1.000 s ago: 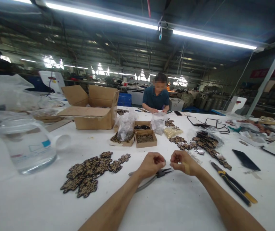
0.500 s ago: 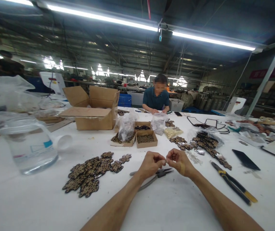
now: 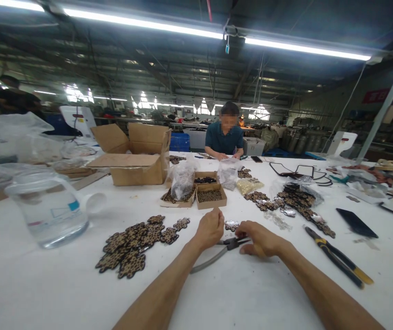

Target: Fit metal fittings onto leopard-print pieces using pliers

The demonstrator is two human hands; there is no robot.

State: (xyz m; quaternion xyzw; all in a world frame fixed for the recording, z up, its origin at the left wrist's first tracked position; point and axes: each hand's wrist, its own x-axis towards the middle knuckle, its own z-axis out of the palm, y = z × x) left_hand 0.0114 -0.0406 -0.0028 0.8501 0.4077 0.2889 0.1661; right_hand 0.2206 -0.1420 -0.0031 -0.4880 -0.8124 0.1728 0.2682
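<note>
Closed and raised a little over the white table (image 3: 217, 293), my left hand (image 3: 211, 228) has its fingers pinched; what they hold is too small to make out. My right hand (image 3: 256, 239) is open, its thumb and fingers apart around the tips of the grey-handled pliers (image 3: 231, 244). Between the two hands lies a small piece with a shiny silver face (image 3: 231, 225). A pile of leopard-print pieces (image 3: 127, 245) rests to the left of my hands. Beyond my left hand stands a small carton of brass-coloured bits (image 3: 212, 195).
Yellow-and-black pliers (image 3: 339, 256) and a dark phone-like slab (image 3: 357, 223) lie at right. A water jug (image 3: 50, 211) stands at left, an open cardboard box (image 3: 136, 169) behind. Across the table sits a person (image 3: 224, 137). More leopard-print pieces (image 3: 299, 204) lie right of centre.
My hands have moved apart. The right has opened and lowered to the grey-handled pliers; the left has lifted slightly. A silver-faced piece now shows between them. The view has shifted slightly.
</note>
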